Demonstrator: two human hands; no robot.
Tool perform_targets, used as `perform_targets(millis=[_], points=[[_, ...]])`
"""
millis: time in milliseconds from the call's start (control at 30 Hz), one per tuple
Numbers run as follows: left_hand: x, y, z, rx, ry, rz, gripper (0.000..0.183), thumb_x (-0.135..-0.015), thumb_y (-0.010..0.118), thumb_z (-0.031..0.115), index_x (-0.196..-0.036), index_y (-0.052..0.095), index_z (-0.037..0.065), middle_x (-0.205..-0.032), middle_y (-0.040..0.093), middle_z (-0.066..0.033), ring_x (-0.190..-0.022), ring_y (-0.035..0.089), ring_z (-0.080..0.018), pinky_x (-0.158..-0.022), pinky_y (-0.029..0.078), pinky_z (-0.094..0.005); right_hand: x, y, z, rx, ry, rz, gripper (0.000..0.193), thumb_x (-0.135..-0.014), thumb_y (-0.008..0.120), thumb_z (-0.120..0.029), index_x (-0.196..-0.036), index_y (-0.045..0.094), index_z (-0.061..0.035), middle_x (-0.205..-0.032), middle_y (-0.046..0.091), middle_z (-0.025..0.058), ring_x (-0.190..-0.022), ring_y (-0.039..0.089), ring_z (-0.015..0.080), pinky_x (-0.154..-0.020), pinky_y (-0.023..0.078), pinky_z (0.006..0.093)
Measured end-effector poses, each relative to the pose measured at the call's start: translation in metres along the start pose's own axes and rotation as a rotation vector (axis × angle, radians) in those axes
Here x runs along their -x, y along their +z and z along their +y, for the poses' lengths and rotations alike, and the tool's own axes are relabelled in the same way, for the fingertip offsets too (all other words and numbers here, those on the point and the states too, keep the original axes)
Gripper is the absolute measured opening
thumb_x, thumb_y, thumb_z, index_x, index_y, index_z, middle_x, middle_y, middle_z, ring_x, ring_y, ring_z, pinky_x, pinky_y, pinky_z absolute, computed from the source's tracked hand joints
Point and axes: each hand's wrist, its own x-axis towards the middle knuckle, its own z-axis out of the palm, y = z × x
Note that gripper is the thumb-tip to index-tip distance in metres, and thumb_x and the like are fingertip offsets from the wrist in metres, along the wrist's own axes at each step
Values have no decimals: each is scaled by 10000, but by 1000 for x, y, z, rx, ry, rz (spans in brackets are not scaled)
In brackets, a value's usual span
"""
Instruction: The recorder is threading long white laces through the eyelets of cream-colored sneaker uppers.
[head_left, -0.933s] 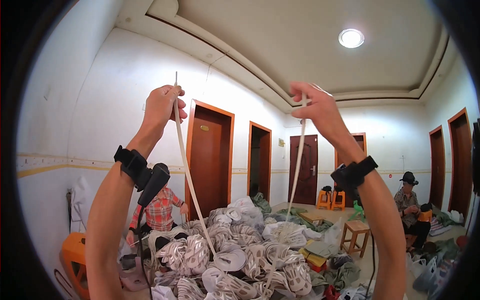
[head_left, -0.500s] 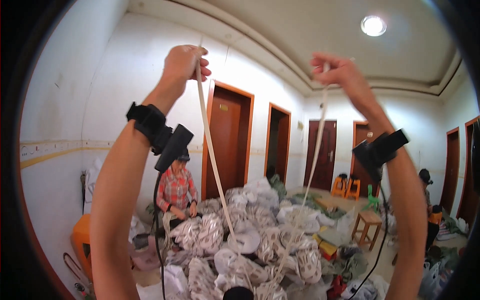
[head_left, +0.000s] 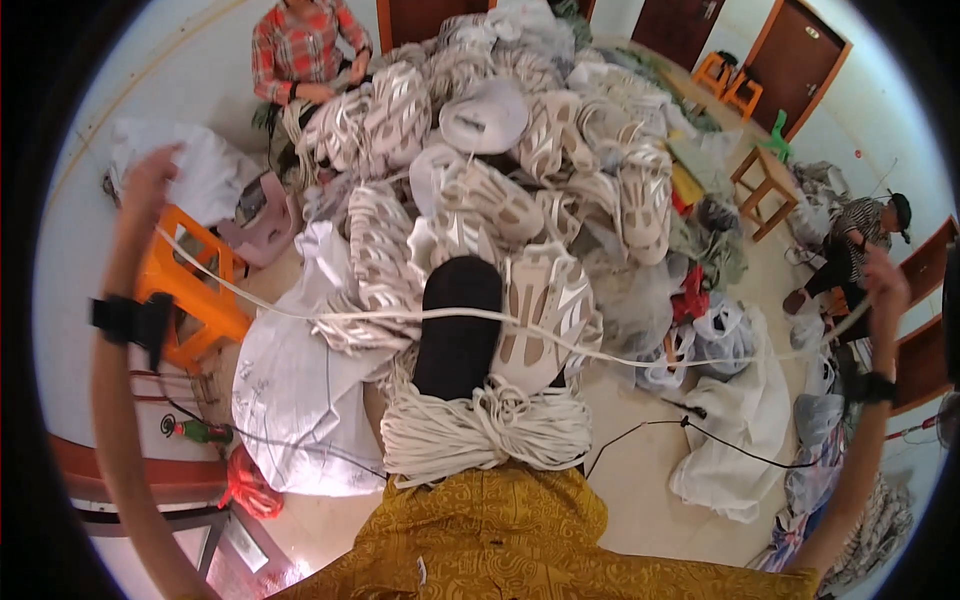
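A long off-white shoelace (head_left: 560, 341) hangs in a shallow curve across the view, arms spread wide. My left hand (head_left: 150, 185), far left, is closed on one end part; my right hand (head_left: 884, 287), far right, is closed on the other. Both hands are slightly blurred. Below the lace, on my lap, lie a beige-and-white shoe upper (head_left: 535, 320) and a black, rounded, sole-shaped piece (head_left: 460, 350). Against my mustard-coloured clothing sits a thick tied bundle of off-white laces (head_left: 440, 440).
A heap of similar shoe uppers (head_left: 490, 200) rises ahead. An orange plastic stool (head_left: 205, 325) and white sack (head_left: 300, 400) stand left. Plastic bags (head_left: 722, 335), a wooden stool (head_left: 765, 190) and a seated person (head_left: 865, 235) are right. Another person (head_left: 305, 50) in a checked shirt handles laces beyond the heap.
Both hands have come down from overhead and swung outward to the sides. The lace, earlier running down in two strands, is now spread between them. The view has tilted down.
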Motion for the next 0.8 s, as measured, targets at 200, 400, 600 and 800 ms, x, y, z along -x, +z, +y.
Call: perform_targets(millis=[200, 400, 600, 800], points=[[146, 245, 147, 577, -451, -567, 184, -788, 523, 174, -913, 614, 73, -742, 598, -13, -560, 539, -85, -431, 412, -218, 75, 340, -124, -566, 621, -353, 333, -646, 584, -68, -968, 628, 4, -829, 630, 42, -635, 542, 64, -541, 401, 176], [189, 321, 223, 736, -202, -670, 139, -820, 512, 101, -835, 588, -14, -664, 594, -114, -591, 602, -180, -539, 472, -278, 77, 492, -161, -393, 296, -633, 303, -673, 605, -42, -974, 621, -11, -807, 618, 40, -639, 537, 81, -549, 429, 216], [212, 338, 231, 693, -185, -769, 121, -814, 548, 89, -837, 591, -22, -607, 594, -84, -487, 581, -120, -453, 465, -245, 90, 495, -136, -636, 613, -522, 311, -666, 578, 63, -970, 616, 2, -872, 599, 52, -703, 545, 94, -616, 453, 217], [216, 349, 237, 470, -39, -588, 71, -768, 550, 58, -779, 553, -13, -647, 595, -168, -585, 608, -297, -524, 479, -346, 89, 499, -141, -507, 382, -493, 318, -659, 602, 67, -964, 619, -22, -842, 591, 31, -683, 534, 85, -629, 438, 206]])
